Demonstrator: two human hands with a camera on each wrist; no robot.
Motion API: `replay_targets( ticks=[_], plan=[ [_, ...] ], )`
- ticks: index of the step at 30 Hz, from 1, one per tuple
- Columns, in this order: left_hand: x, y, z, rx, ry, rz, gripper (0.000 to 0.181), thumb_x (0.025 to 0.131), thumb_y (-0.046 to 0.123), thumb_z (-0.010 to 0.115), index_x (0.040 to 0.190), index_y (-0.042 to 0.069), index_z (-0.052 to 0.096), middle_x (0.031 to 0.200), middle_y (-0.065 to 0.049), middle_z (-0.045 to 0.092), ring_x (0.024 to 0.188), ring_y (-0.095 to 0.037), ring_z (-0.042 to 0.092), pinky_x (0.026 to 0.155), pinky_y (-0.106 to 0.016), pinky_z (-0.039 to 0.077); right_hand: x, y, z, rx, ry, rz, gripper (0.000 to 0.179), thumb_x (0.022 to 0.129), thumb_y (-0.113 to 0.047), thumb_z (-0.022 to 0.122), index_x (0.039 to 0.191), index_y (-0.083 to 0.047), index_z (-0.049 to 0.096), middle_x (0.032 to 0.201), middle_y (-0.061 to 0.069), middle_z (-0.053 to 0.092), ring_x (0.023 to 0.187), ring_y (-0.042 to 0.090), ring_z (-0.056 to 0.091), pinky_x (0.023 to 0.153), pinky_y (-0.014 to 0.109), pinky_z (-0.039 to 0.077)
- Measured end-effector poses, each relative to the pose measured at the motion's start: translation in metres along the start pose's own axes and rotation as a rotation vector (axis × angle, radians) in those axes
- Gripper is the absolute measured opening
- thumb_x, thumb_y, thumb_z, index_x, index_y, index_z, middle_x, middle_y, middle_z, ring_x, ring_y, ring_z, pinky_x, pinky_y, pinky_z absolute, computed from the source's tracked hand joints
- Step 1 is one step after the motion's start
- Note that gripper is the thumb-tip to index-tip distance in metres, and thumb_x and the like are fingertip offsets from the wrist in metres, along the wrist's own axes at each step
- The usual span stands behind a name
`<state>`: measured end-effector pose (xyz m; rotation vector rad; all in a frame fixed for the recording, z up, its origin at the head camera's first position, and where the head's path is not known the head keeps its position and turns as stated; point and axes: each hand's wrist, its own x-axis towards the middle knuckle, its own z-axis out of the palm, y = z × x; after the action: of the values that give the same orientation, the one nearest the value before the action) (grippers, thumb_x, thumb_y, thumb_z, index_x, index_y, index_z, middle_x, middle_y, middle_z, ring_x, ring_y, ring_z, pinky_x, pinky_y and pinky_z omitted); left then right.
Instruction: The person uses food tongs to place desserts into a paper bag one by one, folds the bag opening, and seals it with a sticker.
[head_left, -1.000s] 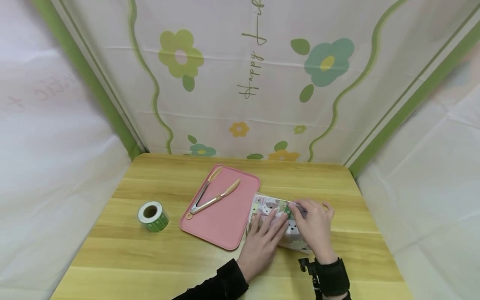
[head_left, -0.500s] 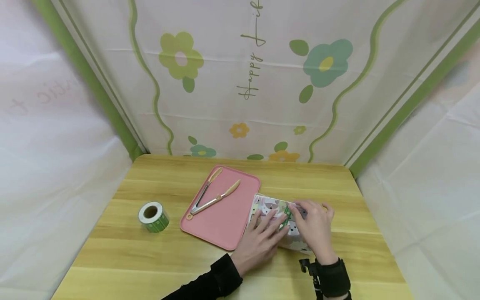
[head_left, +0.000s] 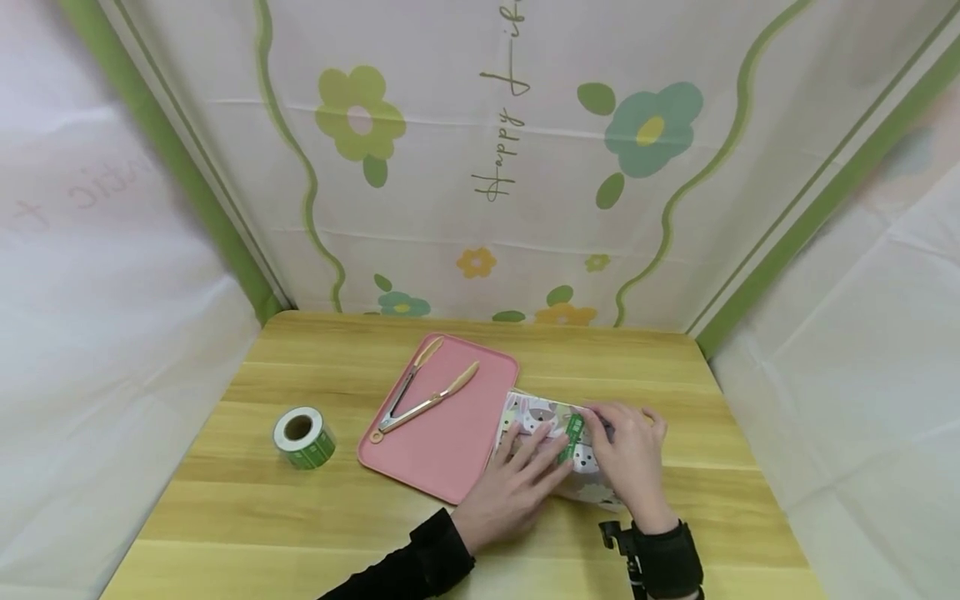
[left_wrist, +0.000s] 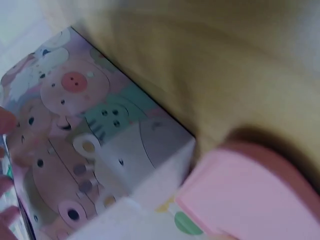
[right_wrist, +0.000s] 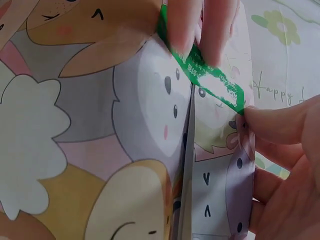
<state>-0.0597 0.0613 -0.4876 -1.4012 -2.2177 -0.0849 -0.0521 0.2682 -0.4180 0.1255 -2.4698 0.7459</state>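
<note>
Where the paper edges meet: green sticker [right_wrist: 207, 75] going onto a wrapped box [head_left: 542, 414], right of the pink tray [head_left: 442, 433] on the table [head_left: 247, 500].
Left hand [head_left: 513, 487], fingers flat, pins the wrap; right hand [head_left: 626, 454] presses the sticker down. Best rubbed firmly across the seam, paper kept taut. Box's near side hidden; left-wrist view blurred; sticker print unreadable.
</note>
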Motion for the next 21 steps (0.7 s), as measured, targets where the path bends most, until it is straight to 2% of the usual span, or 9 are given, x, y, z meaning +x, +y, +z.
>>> replay_targets(
  ticks=[6, 10, 16, 21],
  plan=[
    [-0.008, -0.018, -0.009, -0.013, 0.071, 0.100, 0.056, 0.095, 0.035, 0.057, 0.146, 0.013, 0.049, 0.153, -0.019, 0.033, 0.142, -0.038, 0.025, 0.109, -0.058, 0.022, 0.002, 0.000, -0.003, 0.006, 0.023, 0.022, 0.020, 0.098, -0.014, 0.061, 0.092, -0.002, 0.075, 0.092, 0.015, 0.071, 0.093, 0.036, 0.061, 0.097, 0.063, 0.024],
    [-0.015, -0.031, -0.018, -0.038, 0.097, 0.116, 0.051, 0.099, 0.033, 0.051, 0.146, 0.012, 0.049, 0.152, -0.020, 0.034, 0.141, -0.037, 0.029, 0.108, -0.058, 0.025, 0.005, -0.004, -0.007, 0.014, 0.037, 0.020, 0.025, 0.099, -0.017, 0.059, 0.086, -0.001, 0.074, 0.091, 0.017, 0.070, 0.095, 0.038, 0.060, 0.095, 0.064, 0.028],
    [-0.025, -0.045, -0.028, -0.029, 0.151, 0.143, 0.047, 0.101, 0.029, 0.043, 0.140, 0.007, 0.054, 0.147, -0.022, 0.041, 0.136, -0.037, 0.037, 0.106, -0.057, 0.029, 0.009, -0.005, -0.013, -0.001, 0.054, 0.014, 0.025, 0.098, -0.017, 0.060, 0.090, 0.004, 0.073, 0.095, 0.021, 0.069, 0.099, 0.040, 0.059, 0.097, 0.063, 0.030],
    [-0.037, -0.055, -0.034, -0.045, 0.174, 0.124, 0.047, 0.100, 0.025, 0.042, 0.140, 0.003, 0.052, 0.144, -0.021, 0.045, 0.132, -0.036, 0.043, 0.105, -0.057, 0.031, 0.010, -0.004, -0.019, 0.003, 0.070, 0.016, 0.023, 0.097, -0.014, 0.061, 0.093, 0.005, 0.072, 0.098, 0.021, 0.068, 0.101, 0.041, 0.058, 0.096, 0.063, 0.031]
  ],
)
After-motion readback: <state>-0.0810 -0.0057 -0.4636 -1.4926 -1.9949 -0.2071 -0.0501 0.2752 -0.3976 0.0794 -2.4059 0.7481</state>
